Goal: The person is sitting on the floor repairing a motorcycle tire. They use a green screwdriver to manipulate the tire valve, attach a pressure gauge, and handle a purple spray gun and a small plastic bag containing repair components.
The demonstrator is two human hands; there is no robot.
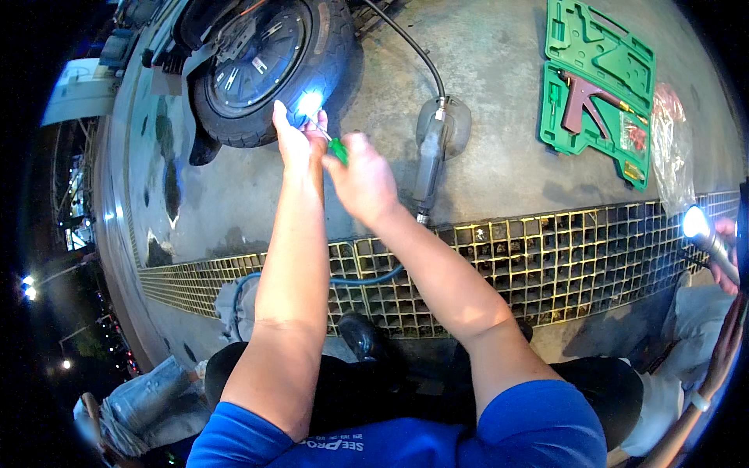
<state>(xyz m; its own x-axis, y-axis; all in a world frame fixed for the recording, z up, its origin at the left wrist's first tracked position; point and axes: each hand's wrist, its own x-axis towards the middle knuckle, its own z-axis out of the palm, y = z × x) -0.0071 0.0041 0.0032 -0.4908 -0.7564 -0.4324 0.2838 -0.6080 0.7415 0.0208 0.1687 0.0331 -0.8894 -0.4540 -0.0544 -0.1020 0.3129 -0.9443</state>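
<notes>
My right hand [363, 178] grips a green-handled tool [337, 150] whose thin metal shaft points up and left toward the tyre. Close to the shaft's tip, my left hand [299, 142] is at the lower edge of the black tyre [331, 58], thumb and fingers apart. Bright glare lies over the tyre there, so I cannot tell whether the left fingers touch the shaft. The tyre sits on a wheel with a dark round hub [259, 66].
An open green case [550, 129] with a maroon pistol-shaped tool [581, 105] lies right, beside clear plastic [671, 144]. A hose-fed grey air tool [428, 168] lies nearer. Yellow grating [546, 265] crosses the floor. Another person's hand [724, 253] holds a lit torch [706, 234].
</notes>
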